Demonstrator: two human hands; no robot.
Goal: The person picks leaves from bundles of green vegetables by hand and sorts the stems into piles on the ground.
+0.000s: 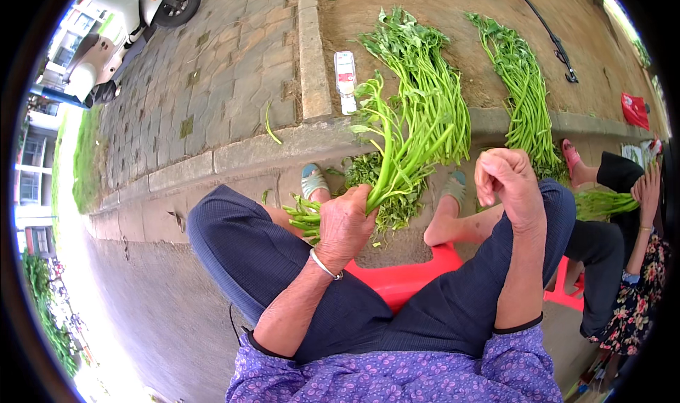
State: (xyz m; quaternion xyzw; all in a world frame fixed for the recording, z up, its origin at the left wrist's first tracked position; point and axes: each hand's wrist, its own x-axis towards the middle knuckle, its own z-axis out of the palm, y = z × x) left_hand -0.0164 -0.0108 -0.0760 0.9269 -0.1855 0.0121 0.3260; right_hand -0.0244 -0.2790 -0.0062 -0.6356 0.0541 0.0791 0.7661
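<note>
My left hand is closed around a bunch of leafy green stems, held above my lap; leaves and long stems fan up and to the right, and cut ends poke out left of the fist. My right hand is raised over my right knee, apart from the bunch. Its fingers are curled in, and I see nothing in them. Beyond my feet lies a big pile of the same greens across the kerb. Loose leaves lie on the ground between my feet, partly behind the held bunch.
I sit on a red plastic stool. Another heap of greens lies to the right, near a co-worker's hand holding stems. A white and red package, a black strap-like pole, a red bag and a parked scooter surround the spot.
</note>
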